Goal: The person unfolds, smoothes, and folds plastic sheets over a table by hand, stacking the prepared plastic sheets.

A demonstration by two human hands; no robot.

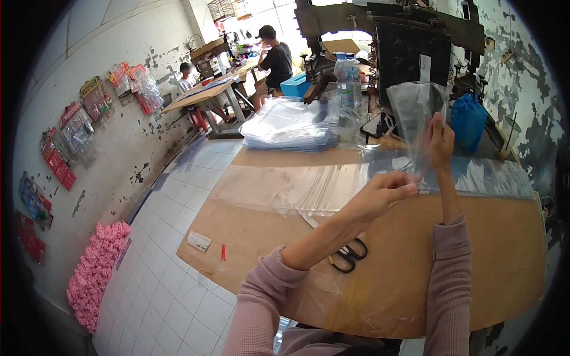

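Note:
A thin clear plastic sheet (409,110) hangs upright between my hands, wide at the top and narrowing toward the bottom. My right hand (440,142) grips its right side with the fingers pointing up. Lower down, my left hand (389,188) pinches its bottom end. Under my hands, a long strip of clear plastic film (285,185) lies across the brown-covered table (475,255). Scissors with black handles (349,256) lie beneath my left forearm, which hides part of them. A white label card (199,241) and a small red stick (223,252) rest near the left edge.
A stack of clear plastic sheets (291,133) sits at the far edge, beside water bottles (347,77). Behind stands a dark machine (412,53), with a blue bag (468,121) to its right. Two people are at another table (208,95). Pink bundles (98,276) line the left wall.

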